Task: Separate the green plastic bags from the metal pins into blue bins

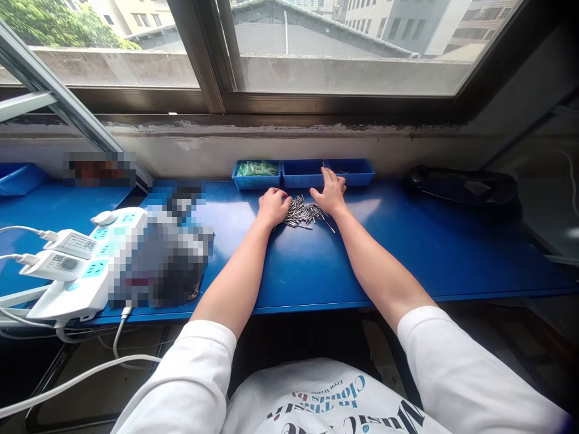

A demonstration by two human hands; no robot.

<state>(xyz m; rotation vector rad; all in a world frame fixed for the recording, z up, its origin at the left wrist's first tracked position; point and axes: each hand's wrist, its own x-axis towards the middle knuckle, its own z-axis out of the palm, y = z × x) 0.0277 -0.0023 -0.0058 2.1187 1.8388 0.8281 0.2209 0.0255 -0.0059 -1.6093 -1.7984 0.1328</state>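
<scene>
A loose heap of small, slender metal pins [302,213] lies on the blue tabletop between my hands. My left hand [273,207] rests at the heap's left edge, its fingers curled down and pressed together; what they pinch, if anything, is hidden. Over the heap's right side, my right hand [332,191] reaches toward the back with thumb and fingers spread. Its fingertips are at the front of a blue double bin [298,181]. A few small dark pieces show in that bin's right compartment. Beside it, a smaller blue bin [257,182] holds green-and-clear packets.
A white power strip [97,259] with plugged-in chargers and cables stands at the left, next to a blurred dark item [167,265]. Toward the back right lies a black case-like object [461,184]. A wall and window [344,108] bound the table behind.
</scene>
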